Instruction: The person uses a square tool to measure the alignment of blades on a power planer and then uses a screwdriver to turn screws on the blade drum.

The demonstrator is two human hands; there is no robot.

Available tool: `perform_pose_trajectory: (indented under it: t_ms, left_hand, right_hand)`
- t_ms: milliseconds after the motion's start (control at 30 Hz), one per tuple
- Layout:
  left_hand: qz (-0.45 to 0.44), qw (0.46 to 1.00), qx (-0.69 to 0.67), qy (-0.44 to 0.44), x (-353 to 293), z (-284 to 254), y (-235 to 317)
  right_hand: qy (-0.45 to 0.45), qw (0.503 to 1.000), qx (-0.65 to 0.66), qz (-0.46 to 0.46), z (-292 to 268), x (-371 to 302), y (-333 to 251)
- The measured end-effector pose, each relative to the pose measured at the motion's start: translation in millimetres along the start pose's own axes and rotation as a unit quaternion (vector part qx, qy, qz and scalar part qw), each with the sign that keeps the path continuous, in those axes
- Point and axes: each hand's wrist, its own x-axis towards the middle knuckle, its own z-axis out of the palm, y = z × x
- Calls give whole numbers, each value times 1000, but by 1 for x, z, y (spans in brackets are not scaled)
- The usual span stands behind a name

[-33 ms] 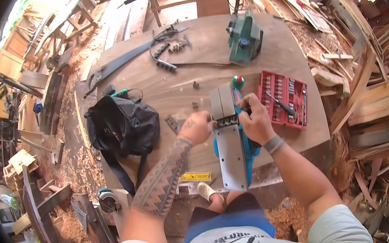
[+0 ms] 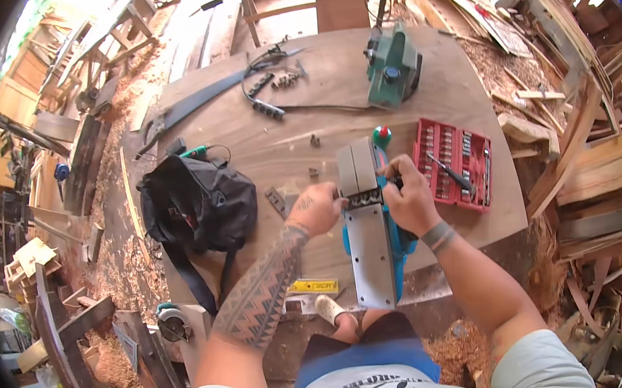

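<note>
A blue electric planer [image 2: 370, 256] lies upside down on the wooden table, its grey sole facing up. Across the gap in the sole runs the dark cutter drum [image 2: 364, 198]. With fingertips pinched together, my left hand [image 2: 318, 208] grips the planer at the drum's left end. My right hand [image 2: 411, 195] is closed at the drum's right end, fingers curled; a small dark part shows between thumb and forefinger, too small to name. Right of the planer, a red socket case [image 2: 448, 204] lies open, with a black-handled driver [image 2: 464, 180] resting across it.
Another planer, green [image 2: 393, 72], stands at the table's far right. A handsaw [image 2: 199, 100], a black bag [image 2: 202, 202] and small metal parts lie at left. Near the front edge is a yellow level [image 2: 313, 285]. A circular saw [image 2: 174, 323] sits lower left; wood scraps and shavings surround the table.
Both hands stay at the cutter drum with barely any shift. The whole scene sits slightly lower in the picture.
</note>
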Motion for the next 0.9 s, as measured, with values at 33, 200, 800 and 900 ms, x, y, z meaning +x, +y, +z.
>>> perform_pose_trajectory:
  t_ms: [33, 200, 800, 900]
  left_hand:
    - [-3, 1000, 10, 2, -2, -3, 2]
    - [-22, 1000, 0, -6, -9, -9, 7]
    - [-91, 928, 270, 238, -131, -49, -90]
    - [-23, 963, 228, 140, -169, -13, -49]
  right_hand:
    - [0, 1000, 2, -9, 2, -1, -3]
    - [-8, 1000, -8, 27, 0, 0, -9]
    - [-99, 990, 96, 32, -8, 7, 24]
    - [-110, 988, 99, 50, -10, 5, 20]
